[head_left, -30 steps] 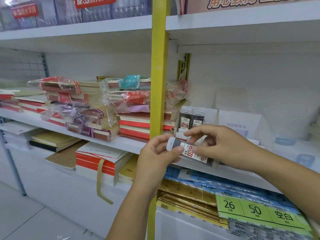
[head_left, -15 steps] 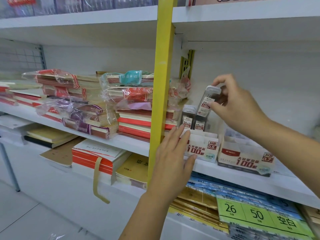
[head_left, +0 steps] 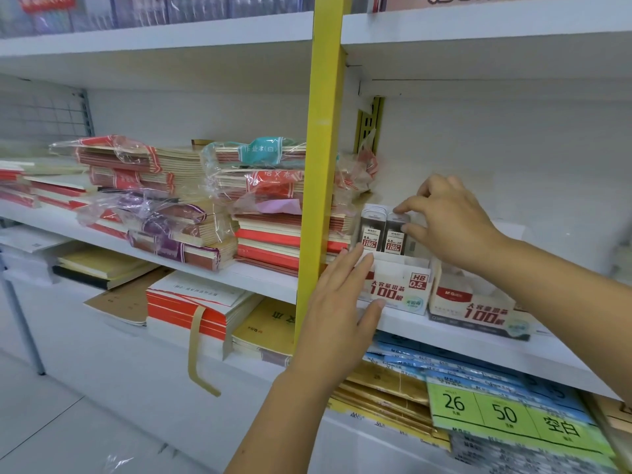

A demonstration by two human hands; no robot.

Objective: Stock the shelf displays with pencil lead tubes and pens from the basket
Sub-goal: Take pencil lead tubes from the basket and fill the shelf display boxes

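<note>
Well, lead tubes [head_left: 384, 232] upright in box [head_left: 402, 290]

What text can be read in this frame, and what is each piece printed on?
"HB 0.5" and "100": left display box.
"100": right display box; its red logo is too blurred.
"0.5" and "100": lead tube label.
"26", "50", "空白": green label.
"作业本(白)": teal notebook band.
Top-shelf signs and all smaller print: too blurred to read.
</note>
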